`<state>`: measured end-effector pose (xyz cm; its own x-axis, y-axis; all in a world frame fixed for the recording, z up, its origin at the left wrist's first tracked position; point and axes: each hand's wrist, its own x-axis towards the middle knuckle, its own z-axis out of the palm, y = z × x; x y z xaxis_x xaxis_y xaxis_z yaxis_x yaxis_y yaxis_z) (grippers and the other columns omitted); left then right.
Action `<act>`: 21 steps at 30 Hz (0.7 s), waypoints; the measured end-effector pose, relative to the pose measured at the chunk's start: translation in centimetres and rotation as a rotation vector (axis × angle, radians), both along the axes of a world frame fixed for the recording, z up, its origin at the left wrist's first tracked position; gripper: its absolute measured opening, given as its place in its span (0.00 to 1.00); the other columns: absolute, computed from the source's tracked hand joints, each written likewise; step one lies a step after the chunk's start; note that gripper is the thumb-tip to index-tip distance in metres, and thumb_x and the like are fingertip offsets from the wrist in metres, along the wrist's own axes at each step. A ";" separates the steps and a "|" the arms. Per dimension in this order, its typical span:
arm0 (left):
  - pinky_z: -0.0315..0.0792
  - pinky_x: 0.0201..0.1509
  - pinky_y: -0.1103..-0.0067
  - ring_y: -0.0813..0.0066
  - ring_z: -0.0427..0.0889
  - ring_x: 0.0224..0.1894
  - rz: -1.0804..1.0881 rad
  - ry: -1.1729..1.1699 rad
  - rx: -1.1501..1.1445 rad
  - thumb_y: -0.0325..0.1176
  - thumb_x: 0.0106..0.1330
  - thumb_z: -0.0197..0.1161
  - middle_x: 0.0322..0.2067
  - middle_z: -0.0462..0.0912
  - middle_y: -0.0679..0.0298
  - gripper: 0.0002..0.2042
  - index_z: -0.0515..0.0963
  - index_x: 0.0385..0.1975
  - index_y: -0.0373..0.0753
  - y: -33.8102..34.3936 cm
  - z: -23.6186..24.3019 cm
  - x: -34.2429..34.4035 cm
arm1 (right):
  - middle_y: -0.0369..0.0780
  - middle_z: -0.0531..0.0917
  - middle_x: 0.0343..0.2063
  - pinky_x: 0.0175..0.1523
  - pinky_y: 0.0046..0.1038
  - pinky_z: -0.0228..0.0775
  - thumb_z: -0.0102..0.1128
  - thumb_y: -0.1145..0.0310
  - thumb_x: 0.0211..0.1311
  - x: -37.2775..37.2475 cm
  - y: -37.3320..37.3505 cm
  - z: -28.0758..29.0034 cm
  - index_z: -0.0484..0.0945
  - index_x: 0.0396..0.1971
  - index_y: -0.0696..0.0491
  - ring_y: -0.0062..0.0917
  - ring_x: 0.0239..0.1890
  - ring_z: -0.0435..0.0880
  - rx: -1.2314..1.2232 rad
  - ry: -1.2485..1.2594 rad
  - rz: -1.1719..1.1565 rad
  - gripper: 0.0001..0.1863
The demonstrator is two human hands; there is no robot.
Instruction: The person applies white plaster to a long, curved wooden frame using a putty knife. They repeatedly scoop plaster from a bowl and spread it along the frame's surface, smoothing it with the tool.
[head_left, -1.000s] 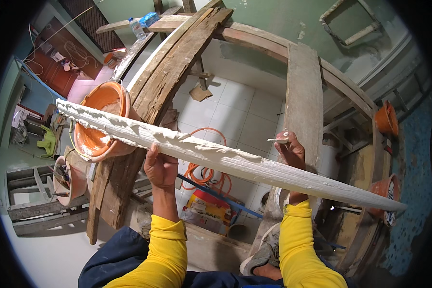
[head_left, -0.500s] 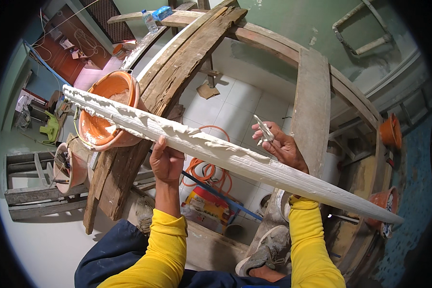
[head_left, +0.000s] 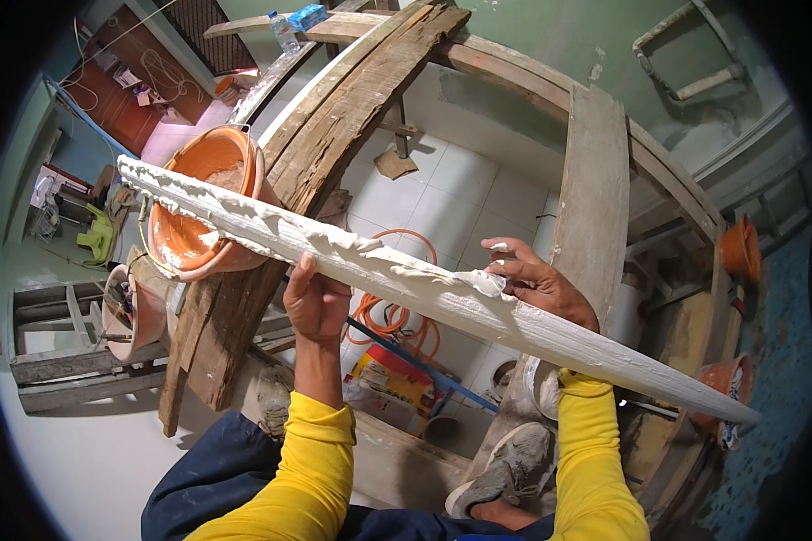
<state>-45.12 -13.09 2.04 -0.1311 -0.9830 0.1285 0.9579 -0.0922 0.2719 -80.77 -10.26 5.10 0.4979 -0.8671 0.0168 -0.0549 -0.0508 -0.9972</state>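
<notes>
Long plaster moulding [head_left: 424, 279] slanting upper-left to lower-right, left hand [head_left: 316, 302] gripping it, right hand [head_left: 532, 279] resting open on it

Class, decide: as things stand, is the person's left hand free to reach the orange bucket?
Probably not: the left hand holds up the long plaster moulding, which lies across the orange bucket.

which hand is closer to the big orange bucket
Left. The left hand grips the long white moulding just right of the orange bucket. The right hand rests on the moulding farther along, well away from the bucket.
</notes>
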 end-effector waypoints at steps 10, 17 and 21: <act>0.68 0.72 0.62 0.63 0.77 0.62 -0.010 0.000 -0.013 0.28 0.72 0.58 0.59 0.80 0.56 0.19 0.72 0.62 0.35 0.3 0.2 -0.2 | 0.47 0.79 0.59 0.62 0.34 0.74 0.71 0.74 0.61 2.5 1.1 -4.3 0.77 0.47 0.53 0.31 0.59 0.78 -0.333 -0.097 -0.671 0.16; 0.68 0.72 0.61 0.63 0.77 0.63 0.000 0.029 0.017 0.28 0.73 0.57 0.59 0.79 0.56 0.19 0.71 0.63 0.35 0.1 -0.1 0.0 | 0.48 0.82 0.56 0.62 0.35 0.73 0.71 0.75 0.59 10.0 0.4 -2.7 0.78 0.48 0.52 0.35 0.60 0.78 -0.684 0.115 -0.764 0.18; 0.67 0.72 0.60 0.63 0.76 0.64 0.010 0.003 0.031 0.28 0.73 0.57 0.59 0.79 0.56 0.19 0.71 0.63 0.35 0.2 0.1 -0.2 | 0.50 0.72 0.66 0.67 0.45 0.64 0.74 0.66 0.56 8.7 0.8 -2.6 0.84 0.46 0.44 0.42 0.68 0.70 -0.748 0.137 -0.720 0.17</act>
